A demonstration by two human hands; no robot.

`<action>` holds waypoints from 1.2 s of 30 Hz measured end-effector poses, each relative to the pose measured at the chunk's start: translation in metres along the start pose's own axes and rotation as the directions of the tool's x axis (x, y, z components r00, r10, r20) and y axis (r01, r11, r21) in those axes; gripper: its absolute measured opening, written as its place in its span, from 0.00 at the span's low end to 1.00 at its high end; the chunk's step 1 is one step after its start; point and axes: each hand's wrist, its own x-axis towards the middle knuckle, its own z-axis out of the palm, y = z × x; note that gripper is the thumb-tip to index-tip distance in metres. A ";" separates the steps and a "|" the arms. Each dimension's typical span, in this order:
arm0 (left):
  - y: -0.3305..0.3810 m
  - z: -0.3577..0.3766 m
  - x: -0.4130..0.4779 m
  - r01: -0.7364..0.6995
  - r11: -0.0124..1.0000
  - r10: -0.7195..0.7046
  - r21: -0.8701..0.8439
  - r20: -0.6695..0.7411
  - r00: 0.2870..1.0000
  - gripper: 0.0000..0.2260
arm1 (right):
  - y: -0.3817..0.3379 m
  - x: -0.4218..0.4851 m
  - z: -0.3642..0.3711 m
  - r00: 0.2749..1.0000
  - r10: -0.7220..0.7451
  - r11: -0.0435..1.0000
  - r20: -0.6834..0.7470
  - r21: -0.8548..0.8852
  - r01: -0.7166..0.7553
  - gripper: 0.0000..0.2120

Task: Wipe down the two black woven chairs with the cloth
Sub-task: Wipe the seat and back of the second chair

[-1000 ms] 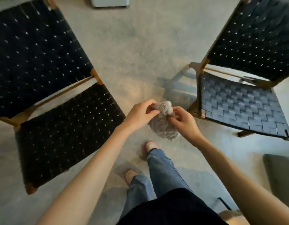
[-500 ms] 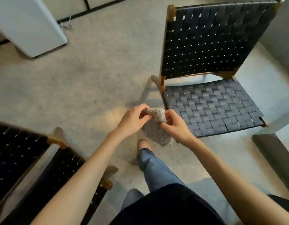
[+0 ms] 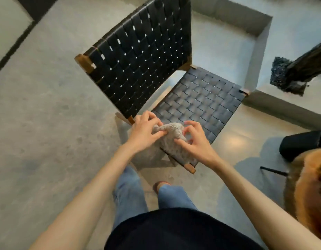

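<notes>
One black woven chair (image 3: 201,98) with a wooden frame stands in front of me, its backrest (image 3: 141,56) to the left and its seat to the right. A fluffy grey cloth (image 3: 171,139) hangs over the seat's near corner. My left hand (image 3: 144,132) pinches the cloth's upper left edge. My right hand (image 3: 195,139) grips its right side with curled fingers. The second chair is out of view.
Grey concrete floor lies all around. A low grey ledge (image 3: 260,42) runs behind and right of the chair. A dark shaggy object (image 3: 298,71) stands at the right. At the right edge are a black object (image 3: 302,145) and something brown and furry (image 3: 307,192). My legs in jeans (image 3: 129,193) stand below.
The view has swung right and closer to this chair; the left chair has left the frame. Both hands, still holding the cloth, now hover over the seat's near corner.
</notes>
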 end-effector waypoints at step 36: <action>-0.239 0.274 0.244 -0.554 0.804 0.491 0.215 0.284 0.823 0.19 | 0.285 0.197 0.222 0.712 0.050 0.586 -0.701 -0.556 -0.589 0.21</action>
